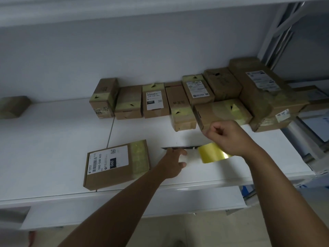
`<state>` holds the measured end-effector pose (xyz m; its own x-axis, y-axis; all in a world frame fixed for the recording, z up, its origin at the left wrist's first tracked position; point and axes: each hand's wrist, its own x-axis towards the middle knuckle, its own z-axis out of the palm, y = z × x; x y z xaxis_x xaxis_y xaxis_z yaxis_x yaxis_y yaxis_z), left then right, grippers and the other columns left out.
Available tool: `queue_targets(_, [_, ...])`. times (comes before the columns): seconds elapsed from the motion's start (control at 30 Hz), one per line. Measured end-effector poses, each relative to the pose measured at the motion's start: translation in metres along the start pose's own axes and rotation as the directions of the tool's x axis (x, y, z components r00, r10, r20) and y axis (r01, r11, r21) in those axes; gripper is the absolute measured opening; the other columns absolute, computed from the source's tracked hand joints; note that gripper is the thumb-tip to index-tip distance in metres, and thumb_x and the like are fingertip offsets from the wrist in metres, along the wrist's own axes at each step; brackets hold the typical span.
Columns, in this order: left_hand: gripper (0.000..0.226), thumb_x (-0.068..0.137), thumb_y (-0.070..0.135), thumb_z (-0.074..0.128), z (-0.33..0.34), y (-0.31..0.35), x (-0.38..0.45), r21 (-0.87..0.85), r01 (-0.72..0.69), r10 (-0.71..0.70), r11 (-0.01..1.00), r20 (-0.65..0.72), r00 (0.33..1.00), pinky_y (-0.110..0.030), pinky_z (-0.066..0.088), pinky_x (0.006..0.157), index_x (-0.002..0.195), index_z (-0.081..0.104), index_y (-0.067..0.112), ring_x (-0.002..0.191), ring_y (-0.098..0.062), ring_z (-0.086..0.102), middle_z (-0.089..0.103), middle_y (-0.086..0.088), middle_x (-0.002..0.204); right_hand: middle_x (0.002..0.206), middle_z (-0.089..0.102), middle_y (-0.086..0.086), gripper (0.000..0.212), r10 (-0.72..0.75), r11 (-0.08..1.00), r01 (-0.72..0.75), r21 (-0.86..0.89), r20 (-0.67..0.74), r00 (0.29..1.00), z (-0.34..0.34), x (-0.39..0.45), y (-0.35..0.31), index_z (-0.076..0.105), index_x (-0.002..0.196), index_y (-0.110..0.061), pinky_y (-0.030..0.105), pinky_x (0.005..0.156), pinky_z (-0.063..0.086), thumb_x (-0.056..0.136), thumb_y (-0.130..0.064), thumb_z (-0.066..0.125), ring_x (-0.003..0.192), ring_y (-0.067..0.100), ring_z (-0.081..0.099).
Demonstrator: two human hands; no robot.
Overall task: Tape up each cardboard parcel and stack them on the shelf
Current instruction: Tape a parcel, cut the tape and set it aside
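Parcels of brown cardboard sit on a white shelf (53,148), its smooth surface split by 1 thin seam. At the far left a lone small box (13,106), blurred, stands well apart from the rest. Near the front edge lies a flat parcel (115,164), closed, with a white printed label on top and a band of yellowish tape across its right end. Behind it, along the back wall, a row of parcels (156,100) stands side by side, touching, most banded with the same glossy yellowish tape; 2 of them carry white labels. All are shut, so their contents cannot be told.

Right of the flat parcel, the left hand (173,162) reaches in with fingers loosely spread and relaxed, its fingertips at a thin dark blade (181,147) lying on the shelf; whether it grips the blade cannot be told. Just beside it is a roll of tape (211,153), translucent yellow and shiny, part hidden by the right wrist. The right hand (226,136) hovers above the roll, fingers curled in with thumb and forefinger pinched together; what it pinches is too fine to see. Far right, a larger stack of parcels (261,97), wrapped in wrinkled tape, reaches the shelf's end.
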<state>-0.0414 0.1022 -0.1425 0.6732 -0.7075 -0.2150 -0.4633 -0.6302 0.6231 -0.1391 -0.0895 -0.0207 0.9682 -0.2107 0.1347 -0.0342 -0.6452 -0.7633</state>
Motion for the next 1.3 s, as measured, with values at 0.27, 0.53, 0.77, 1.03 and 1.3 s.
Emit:
queue_targets(0.27, [0.015,0.091,0.005,0.067,0.001,-0.005,-0.007,-0.232,-0.101,0.06,0.968,-0.179,0.982,-0.013,0.037,0.065,0.076,0.065,0.003,0.07,-0.01,0.054,0.064,-0.009,0.078,0.065,0.056,0.021,0.055,0.01,0.993,-0.013,0.116,0.026,1.0,-0.001,0.012,0.001,0.047,0.064,-0.001,0.034,0.067,0.037,0.084,-0.048,0.065,0.075,0.032,0.067])
queue_targets(0.53, [0.021,0.096,0.019,0.061,-0.053,0.022,-0.039,-0.502,-0.094,0.021,0.86,-0.149,0.989,-0.028,0.048,0.068,0.077,0.053,0.022,0.062,-0.007,0.056,0.061,0.012,0.061,0.081,0.053,0.036,0.062,0.088,0.978,-0.057,0.199,-0.146,0.985,-0.02,0.008,0.005,0.053,0.066,0.005,0.032,0.07,0.033,0.066,-0.057,0.054,0.082,0.042,0.059])
queue_targets(0.77, [0.034,0.092,0.021,0.071,-0.13,0.014,-0.074,-0.305,-0.012,0.006,0.952,-0.021,1.0,-0.018,0.052,0.068,0.12,0.055,0.031,0.068,-0.007,0.068,0.07,0.005,0.068,0.063,0.059,-0.003,0.037,0.19,0.939,-0.156,0.307,-0.081,0.979,0.003,0.016,0.0,0.062,0.073,0.002,0.032,0.069,0.039,0.093,-0.029,0.062,0.063,0.01,0.055])
queue_targets(1.03, [0.038,0.092,-0.003,0.064,-0.146,-0.006,-0.102,-0.523,0.052,-0.051,0.851,0.015,0.999,-0.022,0.056,0.074,0.126,0.063,0.012,0.08,-0.011,0.073,0.075,-0.008,0.078,0.077,0.06,0.01,0.03,0.316,0.922,-0.305,0.238,-0.008,0.949,0.04,0.031,-0.005,0.063,0.077,-0.008,0.033,0.067,0.04,0.094,-0.031,0.059,0.073,0.024,0.056])
queue_targets(1.3, [0.027,0.097,0.002,0.059,-0.157,-0.02,-0.112,-0.577,0.082,-0.11,0.813,-0.013,0.994,-0.03,0.057,0.075,0.12,0.063,0.015,0.077,-0.02,0.066,0.069,-0.006,0.081,0.083,0.063,0.002,0.034,0.316,0.92,-0.346,0.181,0.177,0.932,0.061,0.038,-0.018,0.065,0.08,-0.018,0.034,0.074,0.044,0.095,-0.047,0.057,0.082,0.021,0.062])
